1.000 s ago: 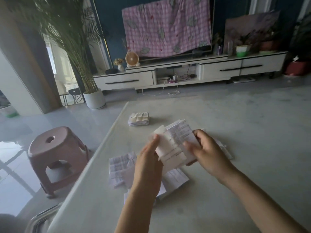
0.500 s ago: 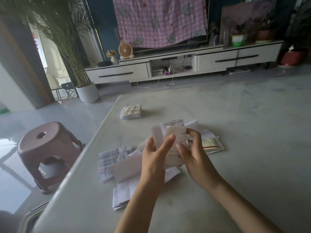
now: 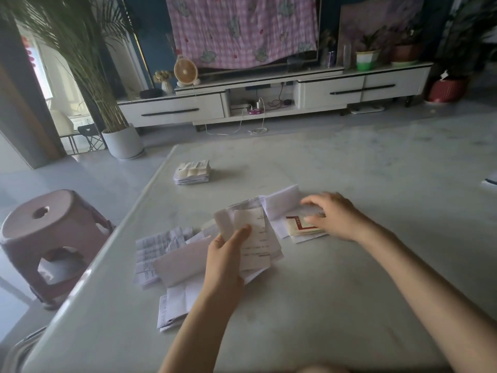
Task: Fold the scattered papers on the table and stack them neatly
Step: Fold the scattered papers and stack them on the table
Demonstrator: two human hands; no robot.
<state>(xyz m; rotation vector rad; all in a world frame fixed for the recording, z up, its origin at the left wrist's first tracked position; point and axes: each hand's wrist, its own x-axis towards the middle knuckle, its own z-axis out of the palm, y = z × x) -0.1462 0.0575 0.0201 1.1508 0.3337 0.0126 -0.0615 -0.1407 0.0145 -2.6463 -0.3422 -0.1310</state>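
Head camera view, looking down at a pale, glossy, marble-like table (image 3: 349, 305). Its rounded left edge runs diagonally from the near left corner to the far middle. A wide stretch of bare tabletop lies to the right of the hands and between them and the viewer.

The left hand (image 3: 226, 254) holds a long narrow receipt (image 3: 255, 238) just above the table. The thumb presses on its printed face, with the fingers curled behind it. The thin, slightly curled strip stands nearly upright, its long axis pointing away from the person, with print lines running across it.

The right hand (image 3: 336, 216) is low over a paper with a red mark (image 3: 298, 224), fingers loosely spread. Blur hides whether they touch it. A plain white sheet (image 3: 285, 200) lies just beyond.

Loose papers (image 3: 158, 249), creased and overlapping, lie close to the left edge, and a folded white sheet (image 3: 174, 305) lies nearer the viewer. A small, squared stack of folded papers (image 3: 192, 172) sits farther off, near the same edge and well apart from the rest.

A round pink plastic stool (image 3: 48, 238) stands on the floor beside the table's left edge.
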